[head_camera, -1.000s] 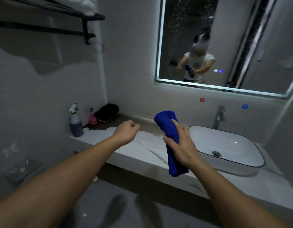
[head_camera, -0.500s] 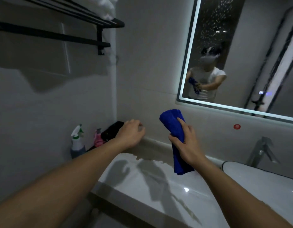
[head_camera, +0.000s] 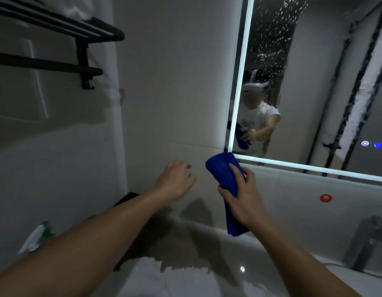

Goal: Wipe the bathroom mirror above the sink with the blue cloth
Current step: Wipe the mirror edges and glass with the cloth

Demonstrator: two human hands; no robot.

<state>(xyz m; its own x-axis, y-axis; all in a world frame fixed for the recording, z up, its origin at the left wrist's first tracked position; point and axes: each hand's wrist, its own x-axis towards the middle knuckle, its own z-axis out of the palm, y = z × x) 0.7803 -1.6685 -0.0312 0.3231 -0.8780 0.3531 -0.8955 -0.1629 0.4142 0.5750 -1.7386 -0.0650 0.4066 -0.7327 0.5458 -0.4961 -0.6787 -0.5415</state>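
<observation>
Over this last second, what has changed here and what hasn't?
The person stepped closer and looked up: the mirror now fills more of the view, and the sink has dropped out of sight. The right hand raised the blue cloth to the mirror's lower left corner. The left hand opened from a loose fist. Unchanged: the right hand's grip on the cloth, and the mirror still spotted with droplets.

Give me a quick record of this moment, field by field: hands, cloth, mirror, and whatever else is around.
right hand: grip closed on the blue cloth, raised near the mirror's lower left corner
left hand: empty, fingers loosely spread, in front of the wall
cloth contact: not yet on the glass, as far as the view shows
mirror: lit edge, droplets speckling the upper glass
towel rack: black, upper left wall
faucet: lower right
spray bottle: lower left, blurred
</observation>
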